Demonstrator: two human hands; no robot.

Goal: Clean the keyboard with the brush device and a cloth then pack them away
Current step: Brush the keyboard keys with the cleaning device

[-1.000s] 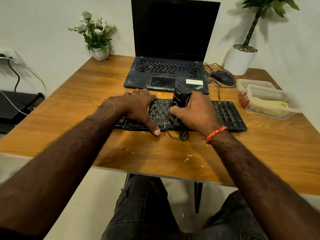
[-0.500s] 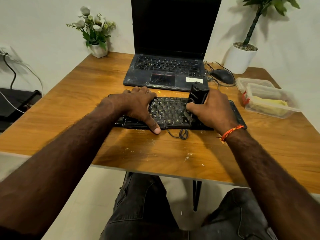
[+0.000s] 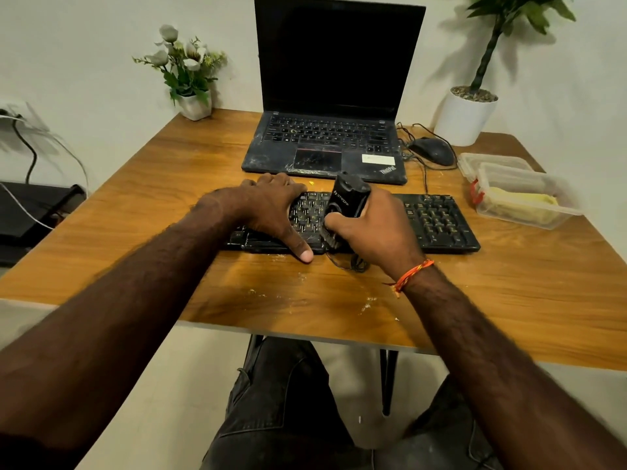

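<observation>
**Keyboard cleaning: brushing stage, cloth and packing outstanding**

Stage. Judged to be partway through the brushing. The right hand (image 3: pixel 376 228) gripped the brush (image 3: pixel 347 201), fingers wrapped round its black body, with the bristle end down on the middle keys of the keyboard (image 3: pixel 437 222). The left hand (image 3: pixel 271 208) lay flat on the left half of the keyboard, fingers spread and relaxed, thumb reaching over the near edge onto the bench (image 3: pixel 135 225); it appeared to steady the board.

Done. Pale crumbs (image 3: pixel 368 303) lay scattered on the bench just in front of the keyboard, which suggested that some debris had been swept out.

Left. The right-hand key block showed no hand or tool on it. The cloth wipe was not yet begun; a yellow item in the box (image 3: pixel 522 201) at the right may have been the cloth, though this could not be told. Packing away was also outstanding.

Surface. Wooden bench, grain visible. It carried an open laptop (image 3: pixel 325 144) with dark screen just behind the keyboard, a mouse (image 3: pixel 432 150) with cable, and two clear plastic boxes, one behind the other.

Room. Pale wall; small flower pot (image 3: pixel 193 103) at the far left corner; a larger white plant pot (image 3: pixel 464 117) at the far right. Cables and a dark unit (image 3: pixel 30 205) stood off the bench to the left.
</observation>
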